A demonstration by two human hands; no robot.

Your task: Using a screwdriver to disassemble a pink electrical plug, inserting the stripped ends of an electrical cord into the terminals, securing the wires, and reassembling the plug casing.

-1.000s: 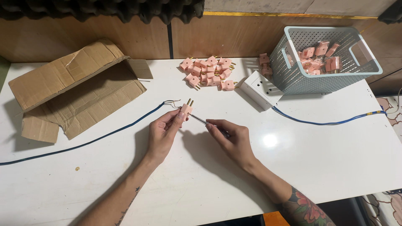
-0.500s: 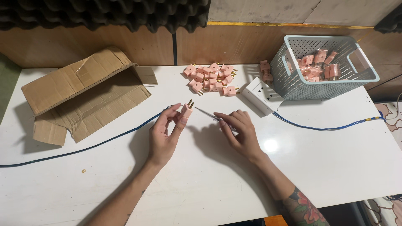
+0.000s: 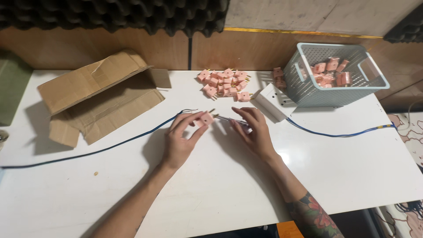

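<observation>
A: White table [image 3: 211, 194], wooden wall behind. What was in hand?

B: Left hand [image 3: 178, 141] pinched a pink plastic plug [image 3: 205, 118]; right hand [image 3: 255, 132] pinched a thin screwdriver [image 3: 229, 119] at its 3 o'clock. Tip needed seating, I'd judge.

A: Around?

B: Plug pile [image 3: 224, 81] at 12, mesh basket [image 3: 335, 75] at 2, cardboard [image 3: 97, 99] at 9.

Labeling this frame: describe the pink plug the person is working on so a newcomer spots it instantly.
On the white table, look below the loose pile of pink plugs. The worked pink plug sits pinched in the left hand, the only plug off the table, with the right hand's thin tool touching it.
</observation>
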